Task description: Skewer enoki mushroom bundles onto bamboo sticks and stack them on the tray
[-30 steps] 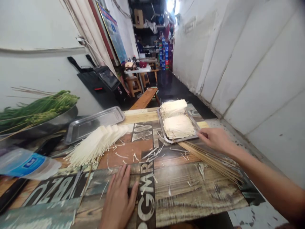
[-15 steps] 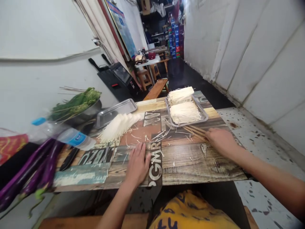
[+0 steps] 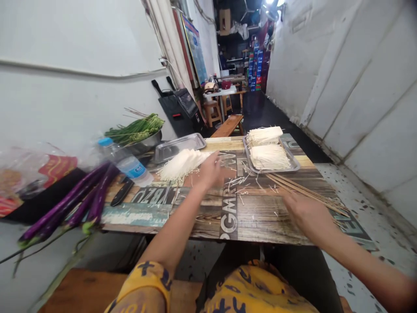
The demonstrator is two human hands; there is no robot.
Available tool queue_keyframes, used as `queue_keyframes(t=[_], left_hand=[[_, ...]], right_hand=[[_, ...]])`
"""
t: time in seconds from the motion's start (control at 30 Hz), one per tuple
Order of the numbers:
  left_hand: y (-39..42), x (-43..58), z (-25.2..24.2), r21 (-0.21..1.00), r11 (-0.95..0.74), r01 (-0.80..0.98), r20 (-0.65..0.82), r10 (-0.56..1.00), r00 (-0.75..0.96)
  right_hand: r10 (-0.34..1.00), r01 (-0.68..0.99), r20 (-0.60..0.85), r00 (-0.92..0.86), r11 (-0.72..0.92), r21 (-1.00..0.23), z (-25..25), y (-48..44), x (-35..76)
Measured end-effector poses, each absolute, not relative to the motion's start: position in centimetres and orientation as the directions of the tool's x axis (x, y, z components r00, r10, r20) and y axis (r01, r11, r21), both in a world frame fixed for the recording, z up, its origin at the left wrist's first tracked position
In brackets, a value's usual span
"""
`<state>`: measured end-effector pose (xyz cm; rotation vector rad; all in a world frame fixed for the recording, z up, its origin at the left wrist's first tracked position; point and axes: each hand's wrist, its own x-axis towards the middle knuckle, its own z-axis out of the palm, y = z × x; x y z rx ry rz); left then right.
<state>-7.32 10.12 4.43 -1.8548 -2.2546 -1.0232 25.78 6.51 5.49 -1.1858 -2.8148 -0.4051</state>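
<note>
My left hand [image 3: 209, 170] is at the right end of a fanned pile of white enoki mushrooms [image 3: 182, 164]. Its fingers are bent and blurred, and whether they grip the pile I cannot tell. My right hand [image 3: 308, 215] is just above the table, on the near side of a bundle of thin wooden skewers [image 3: 304, 190]. Motion smears its fingers, so anything held there is unclear. Beyond the skewers, a clear plastic tray [image 3: 295, 165] carries flat bunches of enoki mushrooms [image 3: 269, 156]. Loose mushroom strands [image 3: 239, 181] are scattered between my hands.
Left on the wood-patterned table [image 3: 202, 217] are an empty clear tray [image 3: 166, 154], a black-handled knife [image 3: 122, 191], a water bottle [image 3: 132, 167], purple eggplants [image 3: 70, 200] and a metal bowl [image 3: 148, 142] of greens [image 3: 138, 129]. Behind stands a wooden bench [image 3: 230, 126].
My left hand has gone from flat on the table forward to the enoki pile. My right hand has come off the skewers toward me. The camera view has swung left.
</note>
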Motion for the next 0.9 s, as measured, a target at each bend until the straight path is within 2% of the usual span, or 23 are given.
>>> queue_keyframes(t=[0.17,0.27,0.33,0.4,0.5,0.53,0.6,0.77,0.9], left_hand=[[5.7,-15.4,6.3,0.342,0.269,0.9,0.436,0.803,-0.405],[4.8,-18.6,6.6,0.231,0.316,0.92,0.416,0.823,-0.387],[5.2,-20.0,6.3,0.169,0.306,0.937,0.377,0.858,-0.348],[6.0,-21.0,5.9,0.126,0.298,0.946,0.326,0.888,-0.323],[7.5,-22.2,5.3,0.087,0.299,0.95,0.27,0.911,-0.311],[7.9,-22.5,5.3,0.08,0.296,0.952,0.257,0.916,-0.307],[8.5,-23.0,5.5,0.069,0.285,0.956,0.228,0.928,-0.293],[9.1,-23.2,6.3,0.06,0.3,0.952,0.181,0.935,-0.306],[9.1,-23.1,6.5,0.074,0.369,0.926,0.234,0.897,-0.376]], right_hand=[[0.56,0.587,0.187,-0.807,0.796,0.146,2.2,3.9,24.1],[0.427,0.447,0.185,-0.885,0.89,0.09,1.5,3.1,22.6],[0.345,0.355,0.134,-0.929,0.933,0.057,1.7,3.2,21.5],[0.399,0.404,0.085,-0.913,0.913,0.054,2.1,4.1,20.6],[0.621,0.628,0.095,-0.778,0.774,0.086,2.3,6.2,20.3],[0.668,0.678,0.12,-0.734,0.73,0.088,2.1,6.8,20.5],[0.678,0.701,0.198,-0.708,0.708,0.081,1.4,7.3,21.1],[0.53,0.645,0.484,-0.696,0.758,0.097,-1.0,6.3,22.3],[0.479,0.636,0.586,-0.653,0.767,0.081,-1.6,5.9,22.5]])
